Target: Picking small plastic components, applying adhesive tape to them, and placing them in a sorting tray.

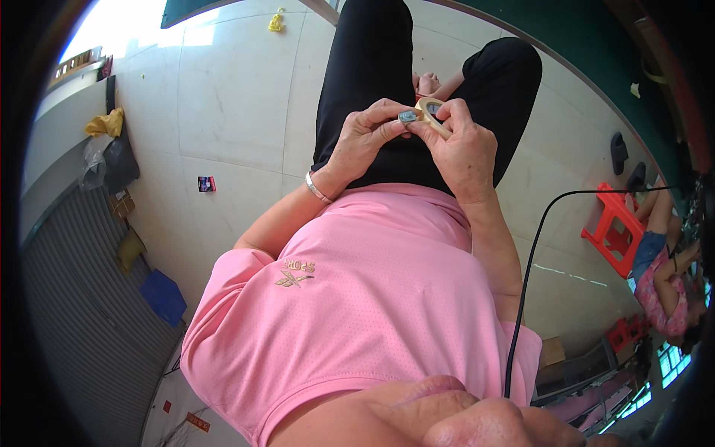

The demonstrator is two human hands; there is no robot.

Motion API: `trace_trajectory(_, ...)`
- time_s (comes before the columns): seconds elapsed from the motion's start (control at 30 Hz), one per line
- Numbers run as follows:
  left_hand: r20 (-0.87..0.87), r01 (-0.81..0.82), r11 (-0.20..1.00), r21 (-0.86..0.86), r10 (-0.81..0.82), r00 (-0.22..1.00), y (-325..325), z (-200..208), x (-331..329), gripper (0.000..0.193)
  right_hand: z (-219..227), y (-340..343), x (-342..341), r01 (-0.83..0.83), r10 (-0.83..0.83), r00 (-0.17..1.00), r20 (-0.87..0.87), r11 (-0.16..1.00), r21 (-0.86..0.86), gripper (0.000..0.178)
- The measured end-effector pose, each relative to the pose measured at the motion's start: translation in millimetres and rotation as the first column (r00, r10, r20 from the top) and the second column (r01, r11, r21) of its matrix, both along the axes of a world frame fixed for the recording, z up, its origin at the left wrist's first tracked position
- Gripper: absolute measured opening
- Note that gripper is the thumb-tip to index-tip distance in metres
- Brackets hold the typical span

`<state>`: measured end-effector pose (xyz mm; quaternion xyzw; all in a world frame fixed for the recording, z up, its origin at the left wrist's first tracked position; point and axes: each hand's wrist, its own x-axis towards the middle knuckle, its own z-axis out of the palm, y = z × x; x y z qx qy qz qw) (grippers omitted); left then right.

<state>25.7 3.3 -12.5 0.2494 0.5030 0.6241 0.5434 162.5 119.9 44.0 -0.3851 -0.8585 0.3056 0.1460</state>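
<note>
Both hands meet over my lap. Between the thumb and fingertips of my left hand [363,140] is pinched a small grey-blue piece [407,117]; its exact kind is too small to make out. My right hand [463,145] is closed on a cream roll of tape [441,130], its ring tilted so the hole shows. The roll and the small piece are right beside each other, and the right thumb is close to the left fingertips. Whether a strip of tape joins them is hidden by the fingers.
A dark green table edge [514,21] curves past at the upper right. At the right stands a red plastic stool [615,232], near another person [663,287]. A black cable [530,261] runs beside my right arm. On the tiled floor lies a small dark packet [206,184].
</note>
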Motion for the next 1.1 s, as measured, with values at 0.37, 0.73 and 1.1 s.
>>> trace_trajectory(0.37,0.15,-0.091,0.993,-0.077,0.102,0.983,2.5,1.0,2.3,0.029,4.4,18.4,5.4,-0.107,0.107,0.994,-0.018,0.946,-0.306,0.038)
trace_trajectory(0.73,0.144,-0.095,0.992,-0.078,0.105,0.984,1.0,-4.8,7.1,0.024,0.5,20.1,8.3,-0.209,0.209,0.977,-0.046,0.883,-0.421,0.031)
trace_trajectory(1.1,0.11,-0.084,0.996,-0.028,0.087,0.99,1.3,-4.2,7.9,0.026,8.9,17.3,7.3,-0.136,0.16,0.986,0.053,0.942,-0.306,0.031)
